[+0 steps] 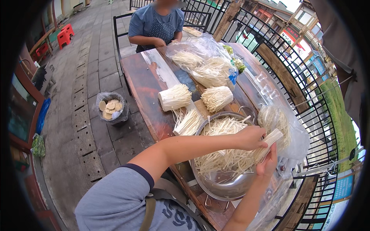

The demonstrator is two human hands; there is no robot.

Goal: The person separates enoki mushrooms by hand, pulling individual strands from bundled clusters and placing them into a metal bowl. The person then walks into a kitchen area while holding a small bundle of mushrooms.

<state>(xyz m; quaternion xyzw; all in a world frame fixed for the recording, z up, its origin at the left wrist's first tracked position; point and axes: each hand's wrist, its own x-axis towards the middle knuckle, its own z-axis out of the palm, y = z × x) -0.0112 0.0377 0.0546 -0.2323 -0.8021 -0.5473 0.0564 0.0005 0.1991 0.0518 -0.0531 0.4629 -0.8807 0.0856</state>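
Observation:
Over the right side of a large steel pot [225,189], my left hand [252,138] pinches strands on a bundle of enoki mushrooms [273,138]. My right hand [267,163] holds the same bundle from below. Loose enoki strands [219,161] fill much of the pot. Beyond its rim lie a cut enoki bunch [189,122] and two thick bunches, one on the left [175,96] and one on the right [217,98]. A clear plastic bag [208,60] farther back holds more enoki.
Another plastic bag with enoki [274,121] touches the pot's right side. Plastic cups [266,88] stand near the wooden table's [138,75] right edge. A lined bin [112,108] with cut-off round pieces is on the paving. A person in an apron [162,26] is at the far end.

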